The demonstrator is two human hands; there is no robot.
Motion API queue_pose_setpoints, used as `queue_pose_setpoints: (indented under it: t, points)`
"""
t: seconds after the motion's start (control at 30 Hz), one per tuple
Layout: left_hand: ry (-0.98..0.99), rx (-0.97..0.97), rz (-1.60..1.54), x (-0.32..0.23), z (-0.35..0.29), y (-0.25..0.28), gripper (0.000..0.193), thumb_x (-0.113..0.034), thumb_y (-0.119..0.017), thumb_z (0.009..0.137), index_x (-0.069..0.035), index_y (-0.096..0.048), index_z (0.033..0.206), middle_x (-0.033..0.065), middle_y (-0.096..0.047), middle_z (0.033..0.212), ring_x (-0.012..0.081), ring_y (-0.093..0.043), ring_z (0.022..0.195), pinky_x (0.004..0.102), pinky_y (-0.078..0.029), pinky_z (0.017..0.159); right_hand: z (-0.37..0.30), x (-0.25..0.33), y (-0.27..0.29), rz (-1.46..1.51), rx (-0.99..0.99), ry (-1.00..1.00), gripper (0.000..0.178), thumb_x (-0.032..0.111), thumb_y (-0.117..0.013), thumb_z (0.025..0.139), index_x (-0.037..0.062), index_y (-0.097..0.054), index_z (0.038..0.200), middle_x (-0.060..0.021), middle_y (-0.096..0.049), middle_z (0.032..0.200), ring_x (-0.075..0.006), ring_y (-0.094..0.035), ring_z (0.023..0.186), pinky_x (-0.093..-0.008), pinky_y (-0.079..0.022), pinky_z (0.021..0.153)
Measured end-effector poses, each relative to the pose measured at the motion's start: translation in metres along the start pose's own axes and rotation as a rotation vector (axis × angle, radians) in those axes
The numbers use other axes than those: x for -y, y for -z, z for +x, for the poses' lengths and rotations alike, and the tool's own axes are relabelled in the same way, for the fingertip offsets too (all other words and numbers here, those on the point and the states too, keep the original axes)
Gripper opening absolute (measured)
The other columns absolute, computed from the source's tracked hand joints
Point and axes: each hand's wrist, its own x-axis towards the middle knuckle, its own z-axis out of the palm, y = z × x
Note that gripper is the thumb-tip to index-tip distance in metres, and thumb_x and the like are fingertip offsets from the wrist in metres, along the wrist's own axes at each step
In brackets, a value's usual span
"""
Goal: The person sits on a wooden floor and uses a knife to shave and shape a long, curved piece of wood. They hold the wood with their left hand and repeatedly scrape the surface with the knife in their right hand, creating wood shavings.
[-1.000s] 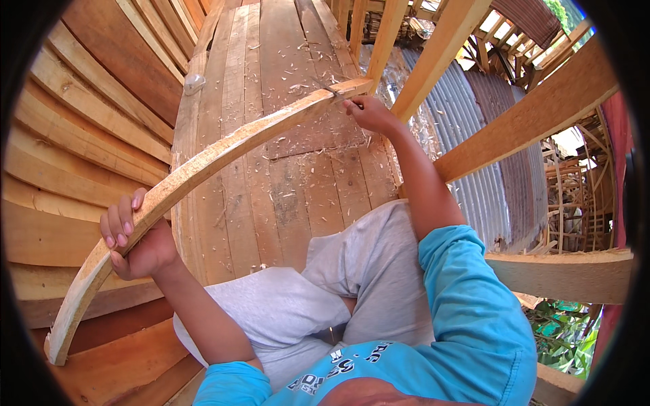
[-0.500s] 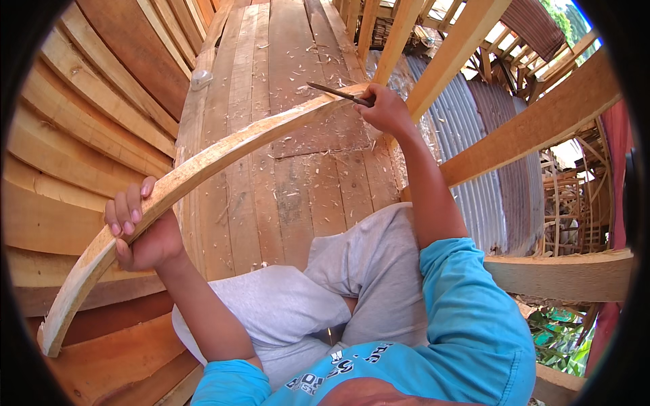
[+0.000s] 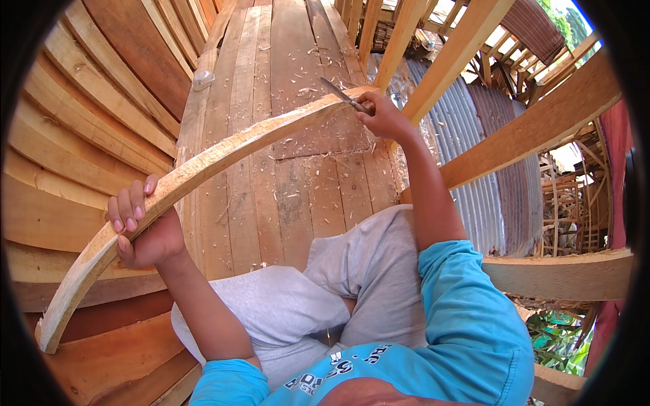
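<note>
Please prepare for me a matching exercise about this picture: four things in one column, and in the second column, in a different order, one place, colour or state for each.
Column one:
1. left hand
2. knife
3. T-shirt
4. corrugated metal sheets

Column two:
A. bright blue
B. on the right side of the picture, in the background
C. gripping the long wooden batten
D. held by its handle in the right hand

Right pairs: 1-C, 2-D, 3-A, 4-B
</note>
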Motion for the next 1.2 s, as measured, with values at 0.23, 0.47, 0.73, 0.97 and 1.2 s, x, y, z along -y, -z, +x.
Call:
queue_pose_setpoints:
  t: [0.23, 0.47, 0.73, 0.97, 1.2]
  points:
    - [-0.004, -0.003, 0.001, 0.002, 0.0, -0.002, 0.03, -0.019, -0.076, 0.067, -0.024, -0.047, 0.077, -0.0118, -0.05, 0.07, 0.0076, -0.05, 0.079, 0.0298, -0.033, 0.094, 0.008, -0.032, -0.017, -0.051, -0.149, 0.11, 0.03, 0.029, -0.066, 0.088, -0.0009, -0.063, 0.094, -0.011, -0.065, 0.076, -0.0196, -0.06, 0.071, -0.0342, -0.047, 0.068]
    - [0.0, 0.004, 0.008, 0.001, 0.001, -0.001, 0.03, -0.019, -0.075, 0.068, -0.024, -0.048, 0.077, -0.0121, -0.049, 0.07, 0.0076, -0.049, 0.079, 0.0297, -0.033, 0.094, 0.016, -0.037, -0.041, -0.095, -0.042, -0.05, 0.046, 0.041, -0.052, 0.092, -0.002, -0.066, 0.099, -0.0208, -0.067, 0.091, -0.0394, -0.063, 0.089, -0.0445, -0.048, 0.079]
    - [-0.027, -0.032, 0.022, -0.001, 0.0, -0.002, 0.03, -0.021, -0.076, 0.067, -0.024, -0.047, 0.076, -0.0109, -0.047, 0.068, 0.0081, -0.048, 0.076, 0.0306, -0.034, 0.092, 0.006, 0.01, -0.042, -0.326, -0.201, -0.271, 0.058, 0.038, -0.026, 0.097, -0.0013, -0.068, 0.103, -0.026, -0.064, 0.11, -0.0428, -0.06, 0.107, -0.0476, -0.045, 0.095]
    - [-0.002, 0.007, -0.002, 0.001, 0.0, -0.001, 0.03, -0.02, -0.076, 0.068, -0.023, -0.047, 0.077, -0.0116, -0.049, 0.07, 0.0077, -0.049, 0.078, 0.0302, -0.032, 0.094, 0.017, -0.008, -0.06, -0.261, -0.307, -0.374, 0.055, 0.035, -0.028, 0.095, -0.0012, -0.068, 0.103, -0.0262, -0.065, 0.108, -0.0439, -0.061, 0.104, -0.0494, -0.047, 0.092]
    - [0.004, -0.006, 0.004, 0.002, 0.0, -0.003, 0.031, -0.02, -0.075, 0.067, -0.023, -0.046, 0.077, -0.011, -0.049, 0.071, 0.0076, -0.048, 0.077, 0.0305, -0.032, 0.094, 0.033, -0.037, -0.087, -0.171, -0.531, -0.364, 0.058, 0.038, -0.028, 0.096, -0.0047, -0.067, 0.087, -0.0266, -0.066, 0.09, -0.0432, -0.064, 0.088, -0.0484, -0.049, 0.083]
